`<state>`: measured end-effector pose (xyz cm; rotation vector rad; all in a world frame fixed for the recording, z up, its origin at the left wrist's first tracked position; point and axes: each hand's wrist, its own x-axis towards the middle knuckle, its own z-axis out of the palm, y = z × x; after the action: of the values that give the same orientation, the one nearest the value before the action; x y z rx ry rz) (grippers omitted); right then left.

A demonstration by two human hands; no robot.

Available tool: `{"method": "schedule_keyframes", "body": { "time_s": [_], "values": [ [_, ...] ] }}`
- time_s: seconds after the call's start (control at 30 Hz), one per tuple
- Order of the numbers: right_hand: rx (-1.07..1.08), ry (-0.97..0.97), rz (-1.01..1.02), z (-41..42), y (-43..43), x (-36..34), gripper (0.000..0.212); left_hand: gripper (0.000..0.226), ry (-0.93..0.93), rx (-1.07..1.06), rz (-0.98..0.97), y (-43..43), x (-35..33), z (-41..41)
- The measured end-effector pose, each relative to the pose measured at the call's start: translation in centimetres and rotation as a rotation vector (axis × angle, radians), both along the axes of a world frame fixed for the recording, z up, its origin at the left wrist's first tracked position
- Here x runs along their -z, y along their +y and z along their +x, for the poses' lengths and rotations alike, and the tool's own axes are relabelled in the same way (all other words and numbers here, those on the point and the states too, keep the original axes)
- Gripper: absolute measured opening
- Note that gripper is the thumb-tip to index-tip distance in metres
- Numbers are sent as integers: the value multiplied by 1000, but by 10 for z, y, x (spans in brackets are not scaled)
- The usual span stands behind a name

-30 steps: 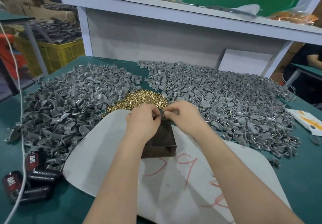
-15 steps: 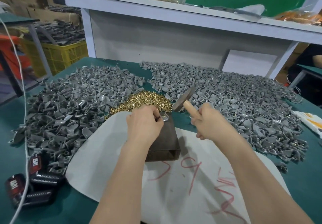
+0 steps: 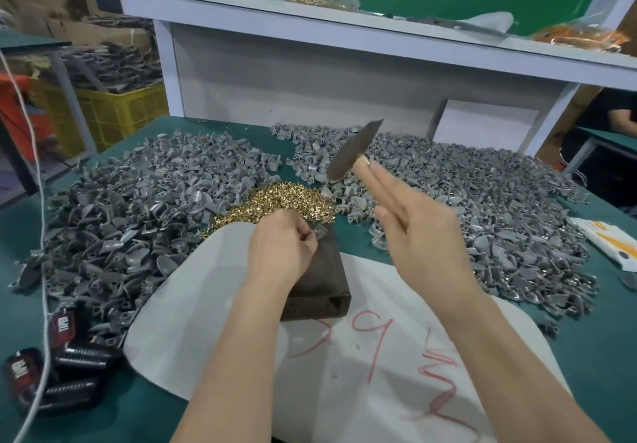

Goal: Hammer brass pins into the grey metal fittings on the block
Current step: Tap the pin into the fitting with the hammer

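Okay, I see the block (image 3: pixel 324 280) sitting on a white sheet (image 3: pixel 213 322) mid worktop (image 3: pixel 144 422), one grey fitting (image 3: pixel 320 231) at its far end. My left grip (image 3: pixel 281 253) pinches that fitting, closed on it as far as I can tell. My right grip (image 3: pixel 417 236) clamps the hammer (image 3: pixel 355 151), raised right of the block. Heap of brass pins (image 3: pixel 275 201) just beyond; loose fittings (image 3: pixel 120 208) piled around.

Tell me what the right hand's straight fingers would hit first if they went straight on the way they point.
The hammer head, whose handle runs out past the fingertips of the right hand, up and left. Beyond it lies the pile of grey fittings; depth is unclear.
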<state>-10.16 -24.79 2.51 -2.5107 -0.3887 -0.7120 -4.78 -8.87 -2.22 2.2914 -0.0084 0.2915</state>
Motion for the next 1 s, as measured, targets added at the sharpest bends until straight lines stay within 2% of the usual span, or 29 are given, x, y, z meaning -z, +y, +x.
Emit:
{"method": "schedule_keyframes", "body": {
  "time_s": [0.03,0.1,0.17,0.3,0.33,0.4,0.47,0.57,0.63,0.7,0.8,0.9,1.0],
  "values": [
    [3,-10,-30,0,0,0,61,9,10,-4,-2,0,0,0],
    [5,134,-177,-4,4,7,61,6,28,-7,13,0,-1,0],
    [22,233,-234,-4,3,6,59,6,25,3,23,0,-1,-1],
    [21,26,-51,1,1,-5,62,5,18,4,9,1,-2,0],
    [9,55,-80,0,1,-4,62,8,19,7,3,1,-1,-1],
    [-17,231,-223,-4,0,6,62,7,12,10,3,1,-2,-2],
    [12,278,-275,-4,-5,6,60,3,9,0,22,1,-2,-3],
    [94,244,-93,8,-13,12,53,7,14,-3,28,1,-3,-2],
    [190,353,110,22,-13,23,41,10,16,3,32,1,-2,-2],
    [293,507,147,36,-11,38,24,12,11,2,40,1,-2,-2],
    [344,661,20,48,-8,54,15,11,18,-6,36,1,-2,-1],
    [365,616,-107,51,-7,55,17,8,4,-6,28,0,-1,0],
    [420,577,-291,53,-9,54,27,7,-17,30,5,-2,0,-1]
  ]
}}
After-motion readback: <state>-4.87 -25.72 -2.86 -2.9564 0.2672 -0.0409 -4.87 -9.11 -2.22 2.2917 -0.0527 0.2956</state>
